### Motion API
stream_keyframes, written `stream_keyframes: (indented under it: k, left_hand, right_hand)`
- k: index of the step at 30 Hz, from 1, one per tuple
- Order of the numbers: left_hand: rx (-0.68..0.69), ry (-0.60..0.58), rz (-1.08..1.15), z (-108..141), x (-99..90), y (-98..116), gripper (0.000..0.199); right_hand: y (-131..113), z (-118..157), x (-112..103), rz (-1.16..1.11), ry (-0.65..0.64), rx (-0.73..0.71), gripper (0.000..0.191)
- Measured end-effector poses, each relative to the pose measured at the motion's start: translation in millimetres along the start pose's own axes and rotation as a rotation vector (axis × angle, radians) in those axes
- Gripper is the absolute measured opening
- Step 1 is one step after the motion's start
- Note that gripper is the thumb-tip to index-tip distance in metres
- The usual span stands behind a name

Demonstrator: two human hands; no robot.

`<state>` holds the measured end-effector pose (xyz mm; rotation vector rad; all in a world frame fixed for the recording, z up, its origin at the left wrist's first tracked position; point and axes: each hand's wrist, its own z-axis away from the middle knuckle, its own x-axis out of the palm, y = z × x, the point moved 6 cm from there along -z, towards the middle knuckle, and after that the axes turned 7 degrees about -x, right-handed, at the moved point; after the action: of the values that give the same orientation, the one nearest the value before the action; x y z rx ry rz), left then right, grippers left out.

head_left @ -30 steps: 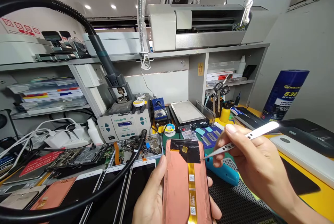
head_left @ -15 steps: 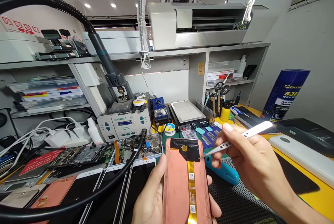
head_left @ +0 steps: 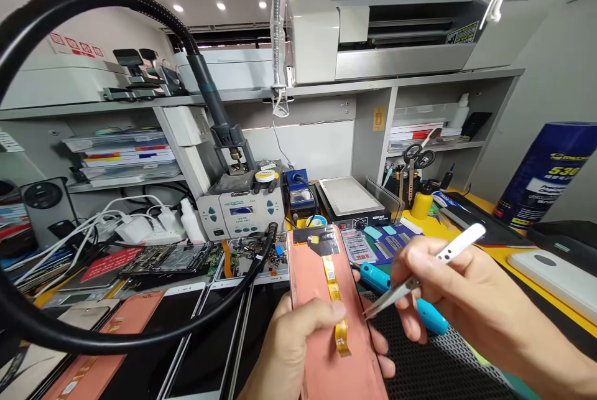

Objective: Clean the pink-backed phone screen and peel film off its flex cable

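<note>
A pink-backed phone panel [head_left: 310, 282] lies in my left hand [head_left: 298, 338], its fingers wrapped round the right edge and the thumb pressed on the gold flex cable [head_left: 332, 275]. Black film [head_left: 329, 242] with a small gold square covers the panel's top end. My right hand [head_left: 448, 288] pinches white and silver tweezers [head_left: 405, 288]. Their tips are slightly apart, close to the panel's right edge; whether they touch it I cannot tell.
A blue tool [head_left: 431, 318] lies on the black mat behind my right hand. A black hose [head_left: 186, 330] loops over phone screens at left. A grey soldering station [head_left: 242, 216], heating plate [head_left: 349, 198] and blue can [head_left: 543, 176] stand further back.
My left thumb has moved from the panel's side onto the flex cable. The tweezers have gone from the black film down beside the panel's right edge. The view has shifted left.
</note>
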<state>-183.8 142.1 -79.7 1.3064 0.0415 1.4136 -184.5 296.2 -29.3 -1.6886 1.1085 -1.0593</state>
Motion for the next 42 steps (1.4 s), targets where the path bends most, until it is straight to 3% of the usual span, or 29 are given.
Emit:
stream_keyframes:
  k: [4,7,9,13,18,22,25,31,37,42]
  left_hand:
    - [0.055,-0.095,0.116,1,7.6,6,0.033]
    - [-0.035,-0.184,0.191,1,14.7,5,0.036]
    - [-0.071,-0.184,0.186,-1,13.2,3,0.036]
    - [-0.124,-0.159,0.120,-5,5.2,-3,0.043]
    - [-0.188,-0.114,0.106,-5,0.9,-11,0.052]
    - [-0.128,-0.094,0.021,-3,2.0,-9,0.049]
    - [-0.096,-0.059,-0.007,1,4.5,-7,0.053]
    - [0.124,0.103,-0.209,6,2.6,5,0.058]
    - [0.217,0.098,-0.327,3,0.0,4,0.041]
    - [0.308,0.224,-0.444,8,-1.8,12,0.042]
  right_hand:
    - [7,7,7,0.090,-0.181,0.143,0.010]
    - [3,8,14,0.305,-0.220,0.105,0.009]
    - [0,5,20,0.370,-0.232,0.054,0.011]
    - [-1,-2,18,0.342,-0.132,-0.001,0.013]
    - [8,-5,5,0.282,-0.026,0.052,0.024]
    - [10,-5,2,0.178,0.030,0.087,0.028]
    - [9,-6,5,0.144,-0.006,0.088,0.026]
    - [8,-4,5,0.212,-0.046,0.075,0.025]
    - [3,-3,11,0.249,-0.056,0.071,0.028]
    - [2,-2,10,0.274,-0.031,0.088,0.029]
